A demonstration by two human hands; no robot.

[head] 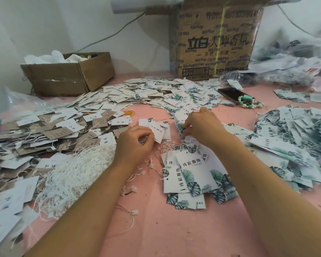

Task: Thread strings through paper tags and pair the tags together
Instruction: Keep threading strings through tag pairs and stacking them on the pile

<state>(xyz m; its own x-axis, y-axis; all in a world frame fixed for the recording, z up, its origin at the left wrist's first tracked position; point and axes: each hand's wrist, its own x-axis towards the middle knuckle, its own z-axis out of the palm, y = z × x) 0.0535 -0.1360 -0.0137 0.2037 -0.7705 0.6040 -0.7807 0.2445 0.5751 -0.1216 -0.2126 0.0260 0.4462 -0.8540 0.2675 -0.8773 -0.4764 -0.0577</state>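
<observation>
Pink and matte, the surface carries everything, and nearest us lies a looped string ending in a small white plastic clasp. To its left sprawls the bundle of strings, thin, white and limp, quick to tangle. On the other side sits a fanned stack of large tags: stiff, smooth rectangular card printed with green leaves, with a punched hole near a short edge.

Beyond that, our left hand has its fingers curled, pinching a small white tag by its lower edge. Our right hand pinches with thumb and fingertips at the edge of a squared block of leaf tags.

We judge the step to be lifting one card off to pair with the held one. Thin cards cling, so we should slide the thumb to peel a single sheet, then line up both holes before feeding a string end through.

Farther back spread loose tag heaps, a phone and a taped cardboard box.
</observation>
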